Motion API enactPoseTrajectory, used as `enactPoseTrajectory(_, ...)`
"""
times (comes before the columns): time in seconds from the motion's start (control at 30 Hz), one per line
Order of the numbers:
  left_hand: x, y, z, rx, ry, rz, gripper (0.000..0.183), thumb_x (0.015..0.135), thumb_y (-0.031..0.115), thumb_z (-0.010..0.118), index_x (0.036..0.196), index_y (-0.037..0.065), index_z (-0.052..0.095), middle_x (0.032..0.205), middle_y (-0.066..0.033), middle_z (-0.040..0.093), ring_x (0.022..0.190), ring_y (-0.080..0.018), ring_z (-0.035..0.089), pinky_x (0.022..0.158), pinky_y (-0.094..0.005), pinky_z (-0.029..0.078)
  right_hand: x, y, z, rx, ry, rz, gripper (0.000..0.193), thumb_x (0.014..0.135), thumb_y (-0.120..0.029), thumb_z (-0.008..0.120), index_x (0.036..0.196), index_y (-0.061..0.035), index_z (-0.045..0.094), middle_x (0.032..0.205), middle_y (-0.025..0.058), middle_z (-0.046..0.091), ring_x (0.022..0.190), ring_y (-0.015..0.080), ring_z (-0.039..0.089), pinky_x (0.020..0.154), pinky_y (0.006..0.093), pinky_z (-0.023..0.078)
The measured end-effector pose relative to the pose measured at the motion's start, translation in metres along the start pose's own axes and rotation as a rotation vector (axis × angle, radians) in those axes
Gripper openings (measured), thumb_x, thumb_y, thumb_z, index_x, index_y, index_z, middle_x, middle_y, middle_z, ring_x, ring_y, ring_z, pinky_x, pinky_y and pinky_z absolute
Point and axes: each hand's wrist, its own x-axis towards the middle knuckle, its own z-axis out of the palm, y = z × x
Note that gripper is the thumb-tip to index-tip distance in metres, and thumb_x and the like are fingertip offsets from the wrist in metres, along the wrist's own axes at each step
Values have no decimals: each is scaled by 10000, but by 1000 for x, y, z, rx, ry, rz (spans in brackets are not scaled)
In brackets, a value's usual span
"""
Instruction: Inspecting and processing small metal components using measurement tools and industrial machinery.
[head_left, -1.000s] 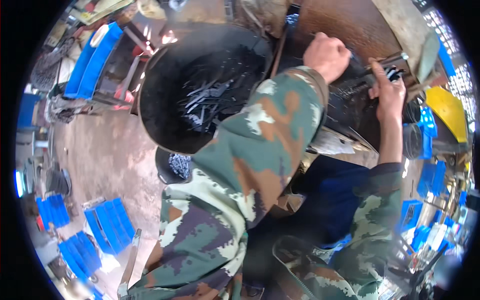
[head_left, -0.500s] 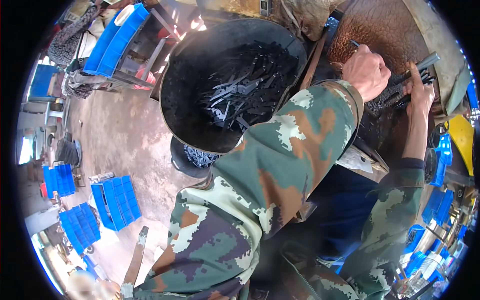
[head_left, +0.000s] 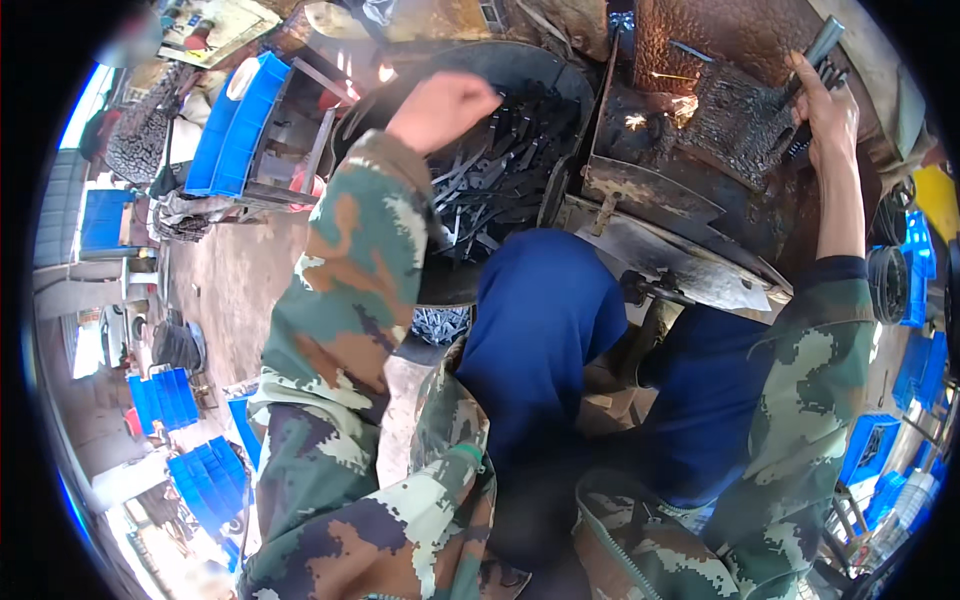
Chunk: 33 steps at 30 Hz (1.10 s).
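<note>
Left hand (head_left: 442, 108) now over black bin (head_left: 560, 75)

The left hand (head_left: 443, 108) is curled into a loose fist over the near rim of a big black tub (head_left: 470, 290) heaped with dark metal blades (head_left: 500, 170). Far right, the right hand (head_left: 825, 110) grips a bundle of dark flat metal pieces (head_left: 818, 60) held against a rusty steel work plate (head_left: 700, 130), where sparks glint. Both sleeves are camouflage. Blue plastic bins (head_left: 238, 130) sit far left, and more lie on the floor at near left.
</note>
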Motion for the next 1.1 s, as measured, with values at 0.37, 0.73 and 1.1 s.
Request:
enactPoseTrajectory(0.37,-48,-71,74,158,170,-238,208,790,146,729,958,25,715,946,-142,685,883,-303,686,794,-380,532,-4,0,2,23,-31,15,328,885,-322,750,978,-8,724,559,4,476,483,116,460,476,294,386)
enactPoseTrajectory(0.73,-78,-37,-16,-715,467,-312,142,940,94,633,1048,3,640,897,-83,673,793,-173,683,748,-301,567,-8,-5,3,44,-35,23,312,926,-266,710,1038,26,706,564,-45,410,495,64,400,481,251,351)
enactPoseTrajectory(1.1,-139,-65,58,-697,250,-500,126,917,-16,562,1012,9,642,875,-34,660,812,-124,654,750,-272,537,-2,1,5,13,-50,21,329,896,-328,737,997,-15,731,574,2,483,499,103,460,488,284,388)
